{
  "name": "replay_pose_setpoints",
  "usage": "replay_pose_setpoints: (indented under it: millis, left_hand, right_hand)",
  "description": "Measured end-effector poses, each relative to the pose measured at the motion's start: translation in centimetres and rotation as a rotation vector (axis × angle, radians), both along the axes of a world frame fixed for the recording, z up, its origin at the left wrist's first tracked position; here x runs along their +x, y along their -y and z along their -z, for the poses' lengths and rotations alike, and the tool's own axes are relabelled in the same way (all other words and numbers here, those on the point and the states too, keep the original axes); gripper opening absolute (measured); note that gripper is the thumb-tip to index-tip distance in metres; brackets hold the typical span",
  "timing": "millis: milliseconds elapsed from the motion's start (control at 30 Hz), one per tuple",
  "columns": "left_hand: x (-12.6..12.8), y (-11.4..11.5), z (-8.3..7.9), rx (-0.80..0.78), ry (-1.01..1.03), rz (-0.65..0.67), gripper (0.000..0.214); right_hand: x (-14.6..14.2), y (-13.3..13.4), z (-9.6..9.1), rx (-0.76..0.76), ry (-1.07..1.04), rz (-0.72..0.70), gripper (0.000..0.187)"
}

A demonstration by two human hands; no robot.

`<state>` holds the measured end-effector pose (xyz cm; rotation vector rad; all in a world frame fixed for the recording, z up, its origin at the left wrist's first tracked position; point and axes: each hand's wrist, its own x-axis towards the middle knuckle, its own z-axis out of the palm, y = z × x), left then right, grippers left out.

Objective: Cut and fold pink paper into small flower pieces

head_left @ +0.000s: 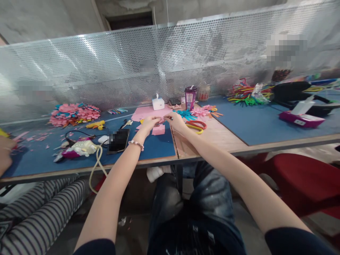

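My left hand (151, 124) and my right hand (174, 119) meet over the table seam. Their fingers are pinched on a small pink paper piece (160, 120), mostly hidden by the fingertips. Just below it on the blue mat lie cut pink paper pieces (158, 130). Behind my hands a larger pink paper sheet (140, 113) is spread, with a small white box (158, 103) at its back edge. Right of my right wrist are red and yellow loops (198, 125), perhaps scissor handles.
A phone (119, 140), a cable and a cluttered bundle (82, 148) lie to the left. Behind them sits a pink paper-flower heap (74, 115). A purple cup (190, 98) stands at the back. Another person's hand (5, 152) shows at far left; a red stool (300, 180) is at right.
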<state>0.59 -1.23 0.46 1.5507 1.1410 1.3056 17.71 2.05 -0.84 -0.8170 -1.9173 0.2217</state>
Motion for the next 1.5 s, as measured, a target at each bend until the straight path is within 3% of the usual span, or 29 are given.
replay_pose_setpoints:
  millis: [133, 267, 667, 867, 1067, 1500]
  left_hand:
    - [0.0, 0.0, 0.1, 0.004, 0.029, -0.049, 0.025]
    - [0.1, 0.0, 0.1, 0.029, 0.021, -0.107, 0.025]
    - [0.3, 0.1, 0.1, 0.105, -0.001, -0.116, 0.026]
    - [0.6, 0.4, -0.3, 0.103, -0.06, -0.134, 0.024]
    - [0.7, 0.6, -0.3, 0.109, -0.082, -0.1, 0.023]
    - [0.8, 0.8, -0.3, 0.093, 0.027, -0.049, 0.018]
  right_hand:
    - [-0.2, -0.2, 0.3, 0.183, 0.155, 0.047, 0.02]
    - [-0.4, 0.1, 0.5, 0.226, 0.212, 0.08, 0.025]
    - [-0.7, 0.4, 0.5, 0.169, 0.145, 0.101, 0.021]
    - [-0.8, 0.7, 0.2, 0.182, 0.041, 0.08, 0.011]
    - [-1.2, 0.6, 0.5, 0.053, -0.081, 0.046, 0.005]
    - [-0.9, 1.7, -0.1, 0.129, 0.084, 0.129, 0.011]
